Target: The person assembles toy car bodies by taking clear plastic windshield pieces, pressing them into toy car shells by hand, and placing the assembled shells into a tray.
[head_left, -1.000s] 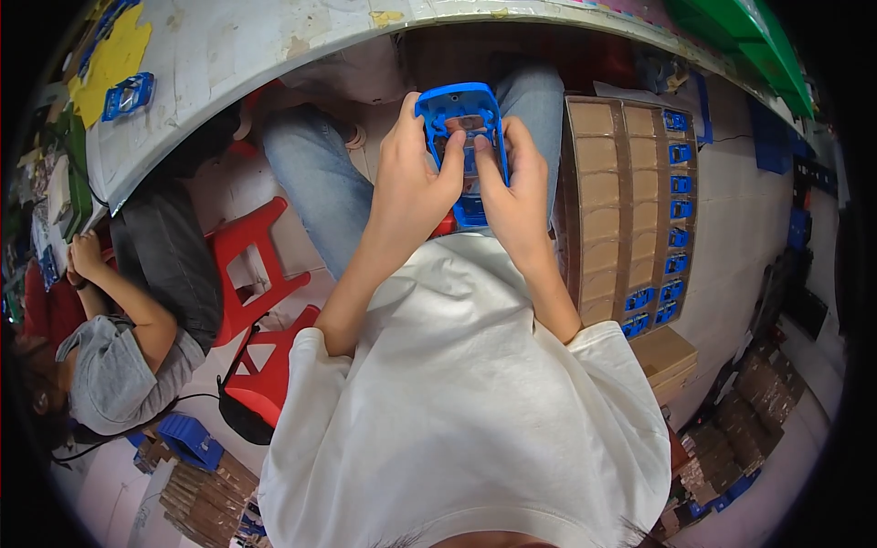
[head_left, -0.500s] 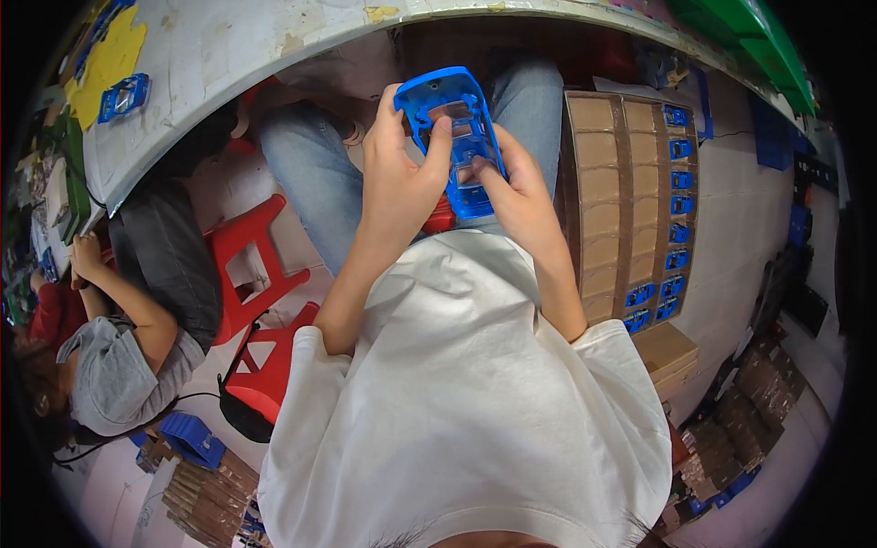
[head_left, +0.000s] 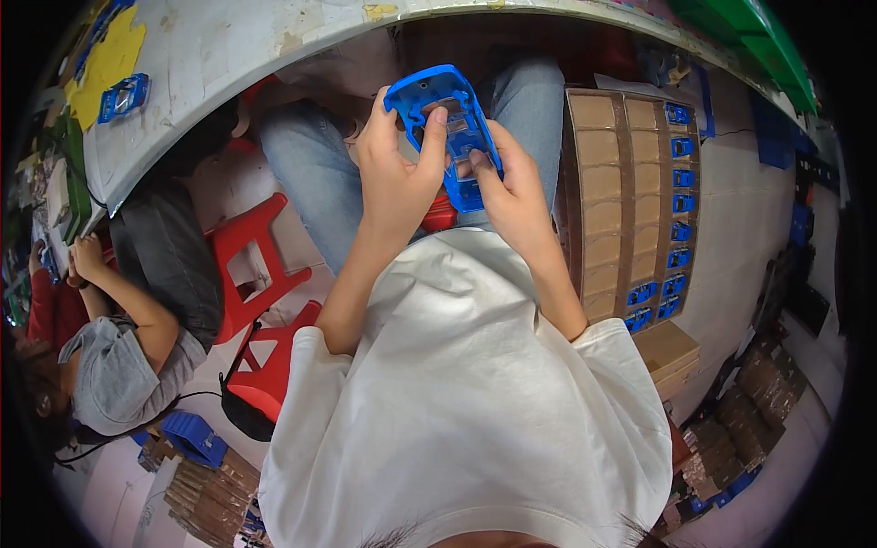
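1. Workbench, pale and scuffed, arcs across the top of our head view, bearing a yellow sheet and a small blue piece toward its left end; a green bin juts in at right.
2. Cardboard tray with compartments lies at our right, blue parts lining its outer column and two more at the middle column's near end.
3. Red stools and a co-worker in grey sit at our left, well apart from our hands.
4. Blue plastic shell, tilted, hollow side up, shows ribs and openings between our knees, near the bench edge.
5. Our left hand and right hand grasp its opposite sides; our thumbs hide some of the interior.
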